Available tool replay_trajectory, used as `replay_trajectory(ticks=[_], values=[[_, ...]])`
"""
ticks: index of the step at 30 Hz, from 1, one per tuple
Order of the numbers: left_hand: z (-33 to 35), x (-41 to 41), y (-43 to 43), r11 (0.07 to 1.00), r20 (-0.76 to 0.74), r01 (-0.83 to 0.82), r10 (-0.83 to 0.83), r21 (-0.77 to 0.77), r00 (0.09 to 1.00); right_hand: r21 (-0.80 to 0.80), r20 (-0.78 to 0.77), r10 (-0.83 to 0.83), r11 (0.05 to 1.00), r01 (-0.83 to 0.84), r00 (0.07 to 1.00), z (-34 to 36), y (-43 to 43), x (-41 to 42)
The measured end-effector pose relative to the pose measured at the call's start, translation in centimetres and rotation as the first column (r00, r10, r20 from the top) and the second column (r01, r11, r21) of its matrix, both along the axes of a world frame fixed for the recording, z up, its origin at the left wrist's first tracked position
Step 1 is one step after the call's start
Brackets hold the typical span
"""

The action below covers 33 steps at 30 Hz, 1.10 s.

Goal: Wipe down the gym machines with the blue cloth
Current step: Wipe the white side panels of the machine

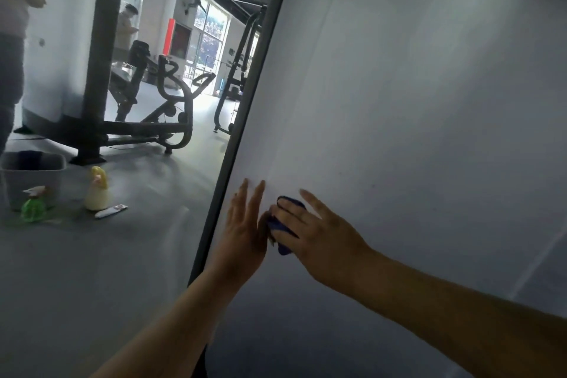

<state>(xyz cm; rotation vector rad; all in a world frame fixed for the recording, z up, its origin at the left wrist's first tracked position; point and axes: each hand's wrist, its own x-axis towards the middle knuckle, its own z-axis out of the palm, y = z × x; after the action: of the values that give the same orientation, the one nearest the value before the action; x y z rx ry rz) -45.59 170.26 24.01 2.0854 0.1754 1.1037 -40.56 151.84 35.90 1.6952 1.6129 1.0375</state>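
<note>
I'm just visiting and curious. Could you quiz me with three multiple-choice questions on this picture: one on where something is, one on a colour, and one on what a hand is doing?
1. Where is the blue cloth?
A. Draped over a weight bench
B. Under the right hand, against the white panel
C. Lying beside the tube

2. What colour is the spray bottle on the floor?
A. Green
B. Red
C. Black

3. What is the left hand doing?
A. Gripping a bottle
B. Resting flat on the panel, fingers straight
C. Clenched in a fist

Answers:
1 B, the cloth peeks out between that hand's fingers.
2 A, it is see-through green.
3 B, its palm lies on the panel beside the cloth.
</note>
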Motion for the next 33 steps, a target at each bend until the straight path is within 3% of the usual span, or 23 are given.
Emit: replay_trajectory(ticks=[5,10,13,17,22,28,30,33], values=[[0.8,-0.3,-1.5,0.997,-0.042,-0.078,0.078,0.017,0.996,0.349,-0.055,0.047,0.937,-0.025,0.997,3.3,-3.5,0.9],[1.0,-0.4,-5.2,0.986,0.03,-0.043,0.039,0.162,0.999,0.05,-0.051,0.109,0.993,-0.107,0.993,-2.8,-7.2,1.2],[2.0,-0.1,-6.1,0.949,0.047,-0.062,0.05,0.309,0.998,0.191,-0.063,0.121,0.976,-0.107,0.991,0.3,-9.0,1.6],[2.9,1.0,-7.7,0.96,0.046,-0.055,0.044,0.273,0.998,0.352,-0.037,0.097,0.933,-0.078,0.995,0.7,-11.2,2.0],[2.5,1.7,-7.9,0.936,0.043,-0.104,0.095,0.337,0.995,0.102,-0.008,0.101,0.99,-0.1,0.995,-3.5,-13.1,2.3],[3.6,0.5,-9.3,0.939,0.033,-0.173,0.171,0.297,0.985,0.484,-0.015,0.083,0.873,-0.065,0.996,2.0,-15.1,2.3],[4.6,0.2,-10.6,0.908,0.067,-0.212,0.201,0.361,0.977,0.399,-0.002,0.081,0.914,-0.074,0.997,0.0,-16.0,2.4],[6.3,0.5,-13.1,0.804,0.146,-0.181,0.118,0.567,0.982,0.128,0.005,0.101,0.987,-0.101,0.995,-3.5,-17.7,2.8]])
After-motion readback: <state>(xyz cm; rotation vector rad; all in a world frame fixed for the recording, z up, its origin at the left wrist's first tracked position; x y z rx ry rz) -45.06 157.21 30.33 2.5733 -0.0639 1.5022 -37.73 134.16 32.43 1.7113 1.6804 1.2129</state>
